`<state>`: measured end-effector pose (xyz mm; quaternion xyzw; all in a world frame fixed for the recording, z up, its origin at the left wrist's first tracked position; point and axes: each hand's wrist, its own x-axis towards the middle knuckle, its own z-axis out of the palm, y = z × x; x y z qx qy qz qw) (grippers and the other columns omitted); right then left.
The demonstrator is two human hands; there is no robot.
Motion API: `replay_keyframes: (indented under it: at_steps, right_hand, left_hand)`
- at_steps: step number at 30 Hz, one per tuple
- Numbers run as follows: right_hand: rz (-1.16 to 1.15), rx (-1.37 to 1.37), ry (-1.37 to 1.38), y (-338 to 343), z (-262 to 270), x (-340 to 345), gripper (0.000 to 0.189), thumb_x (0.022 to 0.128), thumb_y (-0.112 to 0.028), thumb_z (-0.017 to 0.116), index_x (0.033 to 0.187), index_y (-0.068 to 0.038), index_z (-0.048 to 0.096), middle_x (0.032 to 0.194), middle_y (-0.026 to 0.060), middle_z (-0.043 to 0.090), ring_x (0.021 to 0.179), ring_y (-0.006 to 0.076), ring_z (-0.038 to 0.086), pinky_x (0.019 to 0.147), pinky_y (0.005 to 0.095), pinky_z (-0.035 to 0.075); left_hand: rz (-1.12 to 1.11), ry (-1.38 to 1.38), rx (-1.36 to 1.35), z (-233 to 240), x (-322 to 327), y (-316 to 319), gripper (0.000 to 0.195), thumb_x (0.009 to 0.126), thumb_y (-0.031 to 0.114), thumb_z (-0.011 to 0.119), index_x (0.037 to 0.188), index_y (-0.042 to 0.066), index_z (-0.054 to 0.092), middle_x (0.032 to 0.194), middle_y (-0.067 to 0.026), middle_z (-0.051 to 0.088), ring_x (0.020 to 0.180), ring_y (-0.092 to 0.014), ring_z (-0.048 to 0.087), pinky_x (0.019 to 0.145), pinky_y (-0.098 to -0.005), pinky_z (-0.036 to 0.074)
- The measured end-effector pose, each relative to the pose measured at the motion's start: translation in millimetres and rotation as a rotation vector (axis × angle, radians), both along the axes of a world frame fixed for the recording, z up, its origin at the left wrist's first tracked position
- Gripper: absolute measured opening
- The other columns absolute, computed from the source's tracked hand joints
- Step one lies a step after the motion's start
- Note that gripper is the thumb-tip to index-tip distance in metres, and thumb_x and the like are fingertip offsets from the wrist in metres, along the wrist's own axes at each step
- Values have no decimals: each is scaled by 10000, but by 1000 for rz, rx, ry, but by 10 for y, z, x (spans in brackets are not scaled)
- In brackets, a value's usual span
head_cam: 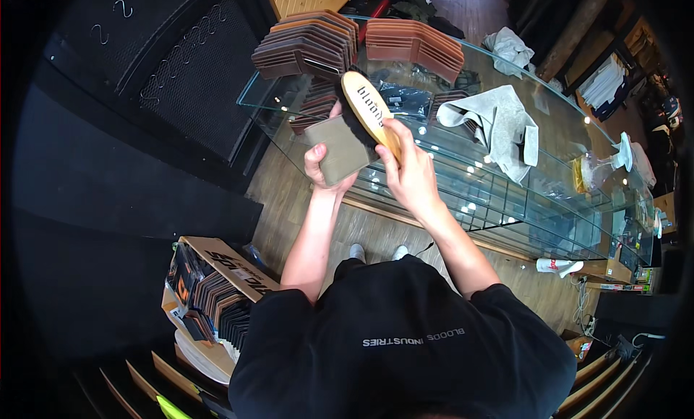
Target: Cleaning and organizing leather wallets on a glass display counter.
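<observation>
My left hand (331, 167) holds an olive-grey leather wallet (341, 151), thumb on its near face. My right hand (409, 172) grips a wooden-backed brush (368, 107) that bears writing. Its dark bristles face the wallet and lie along the wallet's right edge; whether they touch it I cannot tell. Behind, on the glass display case (547, 121), stands a row of brown and dark open wallets (303, 45), with a row of tan wallets (415, 45) to its right. A grey cloth (501, 129) lies crumpled on the glass, right of the brush.
A plastic-wrapped dark packet (406, 100) shows near the tan wallets. A pale crumpled cloth or bag (509, 50) is at the case's far edge. An open cardboard box (222, 262) full of wallets stands at lower left. A black mesh panel with hooks (190, 67) rises at left.
</observation>
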<state>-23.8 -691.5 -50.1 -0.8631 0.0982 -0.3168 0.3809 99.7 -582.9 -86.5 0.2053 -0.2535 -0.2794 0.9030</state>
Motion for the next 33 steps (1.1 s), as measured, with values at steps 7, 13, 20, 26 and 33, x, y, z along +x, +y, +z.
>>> replay_keyframes:
  at_steps: [7,13,20,26,33]
  right_hand:
    - [280,365,36,231,187,-186,461,1019,-183,618,1435,-130,425,946,228,727,796,379,750,708,426,569]
    - [210,122,-19,288,-284,1,481,985,-146,664,1423,-100,469,1219,233,690,983,454,717,835,481,570]
    - [-38,-38,-37,115,-127,94,449,985,-172,678,1397,-120,507,1177,213,720,934,432,734,755,489,606]
    - [432,233,69,726,45,15,473,996,-201,660,1410,-105,451,1214,223,692,1001,441,722,829,478,587]
    - [181,102,-16,224,63,177,450,988,-214,678,1397,-154,500,1042,226,742,874,442,738,724,486,586]
  left_hand:
    - [-99,-9,-154,-168,233,-3,1073,743,492,773,1618,115,278,1537,-197,451,1333,-361,529,1121,-528,467]
    - [-125,24,-337,-1,213,-117,961,884,795,537,1622,220,320,1595,-235,366,1224,-394,546,1043,-556,473]
    - [-31,23,-177,-33,285,145,1037,840,712,644,1651,221,222,1642,-196,323,1489,-371,380,1233,-601,269]
    - [-223,72,-433,-214,502,98,601,1064,465,488,1614,271,339,1630,-243,316,1391,-512,438,1184,-601,384]
    - [-59,30,-262,31,268,337,1088,818,717,682,1662,243,184,1655,-187,294,1470,-416,375,1210,-624,297]
